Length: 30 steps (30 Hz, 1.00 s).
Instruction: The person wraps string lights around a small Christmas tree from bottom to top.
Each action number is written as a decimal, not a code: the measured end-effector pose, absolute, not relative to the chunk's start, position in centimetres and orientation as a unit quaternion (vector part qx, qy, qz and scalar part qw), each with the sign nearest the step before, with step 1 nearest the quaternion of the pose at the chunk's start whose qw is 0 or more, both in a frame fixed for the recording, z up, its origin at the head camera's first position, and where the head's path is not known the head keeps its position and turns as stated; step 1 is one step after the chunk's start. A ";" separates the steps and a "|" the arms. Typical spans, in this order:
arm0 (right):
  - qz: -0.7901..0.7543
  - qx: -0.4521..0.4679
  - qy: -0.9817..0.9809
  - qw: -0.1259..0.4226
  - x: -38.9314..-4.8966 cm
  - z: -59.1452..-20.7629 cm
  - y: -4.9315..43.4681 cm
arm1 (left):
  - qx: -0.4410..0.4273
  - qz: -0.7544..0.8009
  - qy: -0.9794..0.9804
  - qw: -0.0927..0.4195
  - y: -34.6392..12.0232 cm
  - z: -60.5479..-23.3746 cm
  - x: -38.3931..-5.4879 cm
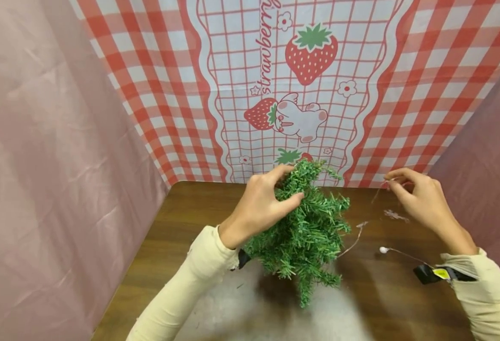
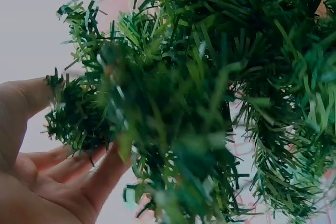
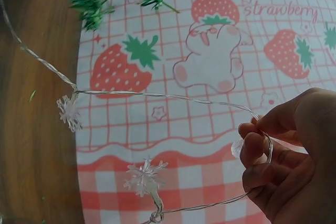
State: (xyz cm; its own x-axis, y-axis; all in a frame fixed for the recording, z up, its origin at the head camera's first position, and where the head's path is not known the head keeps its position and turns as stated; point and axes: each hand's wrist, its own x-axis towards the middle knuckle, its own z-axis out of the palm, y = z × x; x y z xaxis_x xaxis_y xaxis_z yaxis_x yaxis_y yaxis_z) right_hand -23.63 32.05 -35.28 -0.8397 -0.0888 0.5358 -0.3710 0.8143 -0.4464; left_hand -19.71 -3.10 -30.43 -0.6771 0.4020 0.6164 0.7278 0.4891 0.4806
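Observation:
A small green artificial Christmas tree stands on the wooden table. My left hand holds its top, thumb on the near side and fingers behind; in the left wrist view, that hand's fingers curve round a branch, partly hidden by the needles. To the right of the tree, my right hand pinches the thin wire of a string of lights between thumb and fingertips. Clear snowflakes, one below the wire and another at the left, hang from it. The wire runs toward the tree's lower right side.
Behind the table hangs a red-and-white strawberry cloth. Pink curtains enclose both sides. A white ball on a thin wire is near the black device at the right wrist.

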 end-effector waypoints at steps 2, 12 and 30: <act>0.273 0.128 -0.918 0.256 -23.6 -34.9 31.7 | -0.349 -0.384 -0.826 0.220 -3.0 -30.3 -19.3; 0.283 0.149 -0.914 0.250 -23.8 -33.6 29.8 | -0.369 -0.392 -0.807 0.241 -2.2 -30.1 -17.0; 0.304 0.173 -0.909 0.225 -24.0 -32.6 28.2 | -0.359 -0.595 -0.719 0.016 -4.6 -29.4 -20.0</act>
